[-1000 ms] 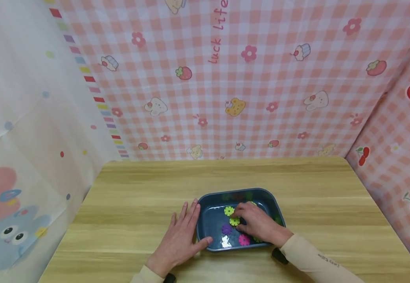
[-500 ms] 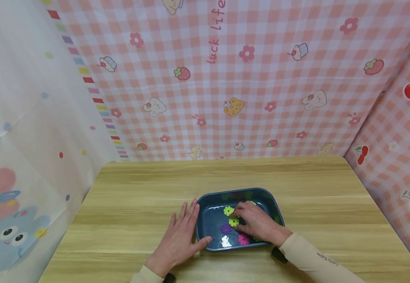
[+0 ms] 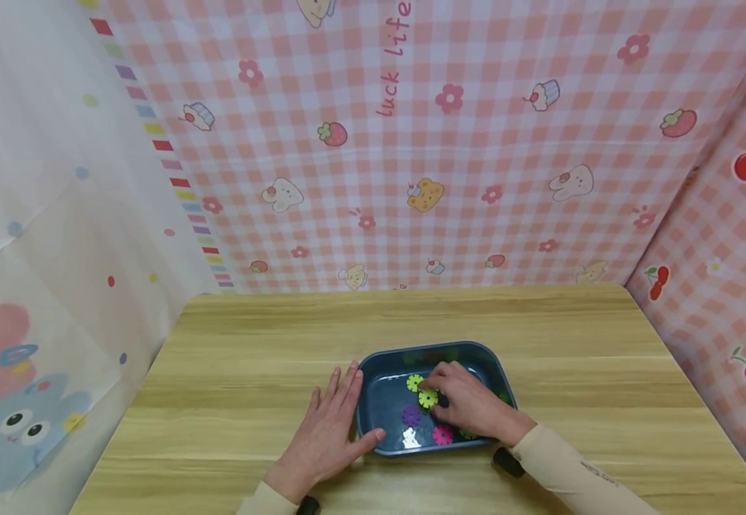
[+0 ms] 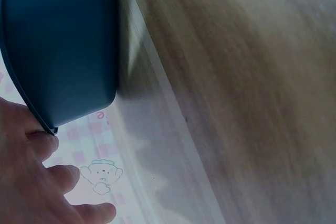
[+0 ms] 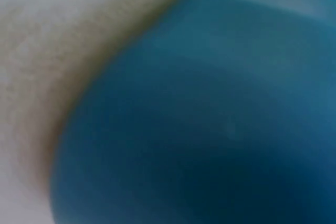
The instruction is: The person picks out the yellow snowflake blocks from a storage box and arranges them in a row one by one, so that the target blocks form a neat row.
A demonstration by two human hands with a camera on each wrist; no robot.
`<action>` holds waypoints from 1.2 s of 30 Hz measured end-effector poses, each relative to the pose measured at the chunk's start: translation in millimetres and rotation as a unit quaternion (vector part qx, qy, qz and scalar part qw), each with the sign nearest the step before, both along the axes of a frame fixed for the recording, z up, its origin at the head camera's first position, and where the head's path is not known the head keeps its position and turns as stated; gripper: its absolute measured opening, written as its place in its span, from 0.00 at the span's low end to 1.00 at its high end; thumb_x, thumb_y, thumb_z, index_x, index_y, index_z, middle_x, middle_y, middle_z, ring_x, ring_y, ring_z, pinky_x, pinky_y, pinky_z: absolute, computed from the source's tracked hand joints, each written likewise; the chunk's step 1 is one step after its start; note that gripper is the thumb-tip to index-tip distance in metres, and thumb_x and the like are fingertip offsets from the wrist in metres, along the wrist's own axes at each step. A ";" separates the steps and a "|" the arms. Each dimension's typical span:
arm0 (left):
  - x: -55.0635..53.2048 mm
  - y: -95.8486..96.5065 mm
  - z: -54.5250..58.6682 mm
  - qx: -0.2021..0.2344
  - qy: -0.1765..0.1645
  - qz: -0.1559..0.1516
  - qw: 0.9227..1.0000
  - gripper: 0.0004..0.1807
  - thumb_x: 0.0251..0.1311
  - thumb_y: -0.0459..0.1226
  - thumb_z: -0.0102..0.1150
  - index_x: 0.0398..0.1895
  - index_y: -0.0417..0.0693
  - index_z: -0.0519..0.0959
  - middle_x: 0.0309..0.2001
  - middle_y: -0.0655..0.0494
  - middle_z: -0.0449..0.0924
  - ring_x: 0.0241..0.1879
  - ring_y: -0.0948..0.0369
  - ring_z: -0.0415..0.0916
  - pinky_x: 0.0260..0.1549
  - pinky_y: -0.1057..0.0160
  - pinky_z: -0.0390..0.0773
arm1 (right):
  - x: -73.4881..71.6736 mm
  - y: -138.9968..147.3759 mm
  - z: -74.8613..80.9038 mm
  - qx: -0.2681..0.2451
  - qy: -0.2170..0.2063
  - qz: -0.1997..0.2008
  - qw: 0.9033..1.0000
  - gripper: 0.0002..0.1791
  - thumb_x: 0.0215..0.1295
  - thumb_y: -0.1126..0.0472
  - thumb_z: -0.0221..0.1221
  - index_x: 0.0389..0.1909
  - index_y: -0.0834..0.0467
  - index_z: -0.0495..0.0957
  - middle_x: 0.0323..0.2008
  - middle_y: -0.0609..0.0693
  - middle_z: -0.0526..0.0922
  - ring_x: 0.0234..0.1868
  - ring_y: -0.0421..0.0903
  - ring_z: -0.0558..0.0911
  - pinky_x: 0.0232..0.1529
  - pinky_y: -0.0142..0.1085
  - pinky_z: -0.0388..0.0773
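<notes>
A dark blue rectangular tray [image 3: 382, 400] sits on the table, holding several notched plastic snowflake discs. My right hand [image 3: 472, 404] reaches into it, thumb and fingertips pinching a yellow-green snowflake disc [image 3: 427, 398]. Another yellow-green disc [image 3: 414, 383] lies just beyond those fingertips. Nearer me are a purple disc [image 3: 411, 415] and a pink disc [image 3: 442, 434]; the right hand hides part of the tray's contents. My left hand [image 3: 327, 436] rests with straight, spread fingers against the tray's left rim, and the left wrist view shows its fingers [image 4: 39, 145] by that rim.
The wood-grain table [image 3: 250, 357] extends around the tray. Behind it hangs a pink checked cloth [image 3: 360, 164], with a white printed cloth [image 3: 57, 214] on the left. Blurred blue tray wall [image 5: 210, 114] fills most of the right wrist view.
The yellow-green disc at my right fingertips has shifted slightly away from me, and the fingers have moved a little with it. My left hand has stayed at the rim.
</notes>
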State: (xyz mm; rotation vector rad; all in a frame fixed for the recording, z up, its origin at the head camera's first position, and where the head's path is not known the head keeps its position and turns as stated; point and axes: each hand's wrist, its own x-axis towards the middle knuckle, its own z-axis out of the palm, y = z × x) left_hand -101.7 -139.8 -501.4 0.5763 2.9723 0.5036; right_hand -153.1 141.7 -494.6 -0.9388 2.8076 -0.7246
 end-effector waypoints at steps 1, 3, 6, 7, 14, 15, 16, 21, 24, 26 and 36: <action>0.1 0.0 -0.1 -0.001 0.003 -0.001 1.000 0.54 0.67 0.70 0.48 0.84 0.45 0.51 0.85 0.52 0.40 0.82 0.45 0.39 0.73 0.31 0.50 | 0.7 0.4 1.9 -0.003 0.000 -0.004 1.000 0.18 0.63 0.61 0.71 0.54 0.57 0.86 0.46 0.45 0.79 0.47 0.44 0.74 0.49 0.43 0.77; 0.2 0.0 0.0 -0.001 0.006 -0.003 1.000 0.54 0.67 0.69 0.48 0.84 0.44 0.51 0.85 0.52 0.40 0.82 0.44 0.39 0.73 0.31 0.51 | 2.2 1.2 5.3 -0.008 0.000 -0.011 1.000 0.18 0.63 0.61 0.72 0.53 0.56 0.87 0.46 0.44 0.78 0.47 0.44 0.73 0.49 0.43 0.76; 0.4 -0.1 0.0 -0.002 0.006 -0.002 1.000 0.54 0.67 0.69 0.49 0.84 0.44 0.50 0.85 0.52 0.40 0.82 0.45 0.39 0.73 0.31 0.51 | 5.0 2.1 10.0 -0.016 -0.002 -0.025 1.000 0.17 0.63 0.59 0.72 0.52 0.55 0.86 0.47 0.44 0.78 0.50 0.44 0.74 0.51 0.44 0.77; 0.1 -0.2 0.1 -0.001 0.005 -0.002 1.000 0.54 0.67 0.69 0.49 0.84 0.44 0.50 0.85 0.52 0.40 0.82 0.45 0.38 0.73 0.31 0.51 | 6.0 2.3 11.9 -0.020 -0.005 -0.030 0.999 0.17 0.63 0.59 0.73 0.52 0.54 0.86 0.48 0.44 0.78 0.51 0.45 0.74 0.53 0.45 0.77; 0.2 -0.6 0.0 0.004 -0.001 0.000 1.000 0.54 0.67 0.69 0.49 0.84 0.44 0.51 0.85 0.52 0.40 0.82 0.45 0.38 0.73 0.32 0.50 | 17.3 5.9 21.9 -0.045 -0.026 -0.046 0.998 0.16 0.64 0.58 0.72 0.52 0.51 0.84 0.52 0.44 0.79 0.58 0.48 0.77 0.61 0.52 0.77; 0.5 -0.6 0.0 0.004 -0.001 0.000 1.000 0.54 0.67 0.69 0.49 0.84 0.44 0.51 0.85 0.52 0.40 0.82 0.45 0.38 0.73 0.32 0.50 | 19.7 6.9 23.2 -0.047 -0.024 -0.044 0.998 0.16 0.64 0.57 0.72 0.53 0.51 0.84 0.52 0.44 0.80 0.58 0.48 0.77 0.60 0.52 0.77; 0.7 -0.7 0.0 0.003 -0.001 0.000 1.000 0.54 0.67 0.69 0.48 0.84 0.44 0.51 0.85 0.52 0.40 0.82 0.45 0.38 0.73 0.32 0.50 | 22.3 7.9 24.7 -0.048 -0.020 -0.041 0.998 0.16 0.65 0.57 0.71 0.53 0.50 0.84 0.53 0.44 0.80 0.58 0.48 0.77 0.60 0.52 0.77; 0.5 0.1 0.1 0.003 0.004 0.002 1.000 0.54 0.67 0.70 0.48 0.84 0.45 0.51 0.85 0.52 0.40 0.82 0.45 0.39 0.73 0.32 0.50 | 36.3 13.4 32.3 -0.057 0.012 -0.023 0.998 0.17 0.64 0.56 0.72 0.54 0.50 0.85 0.52 0.42 0.80 0.55 0.44 0.78 0.57 0.49 0.80; 0.7 0.1 0.6 0.007 0.003 0.003 1.000 0.54 0.67 0.69 0.49 0.84 0.45 0.50 0.85 0.51 0.40 0.82 0.45 0.38 0.73 0.31 0.50 | 44.6 15.1 35.4 -0.068 0.025 -0.009 0.997 0.18 0.64 0.58 0.72 0.54 0.50 0.86 0.51 0.42 0.81 0.53 0.43 0.78 0.55 0.46 0.81; 0.5 0.1 0.7 0.008 0.003 0.002 1.000 0.54 0.67 0.69 0.49 0.84 0.45 0.50 0.85 0.51 0.41 0.82 0.45 0.38 0.73 0.32 0.49 | 50.3 15.9 36.9 -0.077 0.030 -0.001 0.997 0.18 0.64 0.58 0.72 0.55 0.50 0.86 0.51 0.42 0.81 0.52 0.43 0.78 0.54 0.45 0.81; 1.0 -0.8 -0.3 0.012 0.013 -0.001 1.000 0.53 0.67 0.68 0.50 0.84 0.44 0.51 0.84 0.50 0.42 0.82 0.45 0.39 0.73 0.31 0.51 | 78.7 14.1 38.3 -0.101 0.054 0.024 0.993 0.19 0.62 0.55 0.74 0.55 0.47 0.87 0.51 0.38 0.79 0.51 0.40 0.77 0.53 0.42 0.81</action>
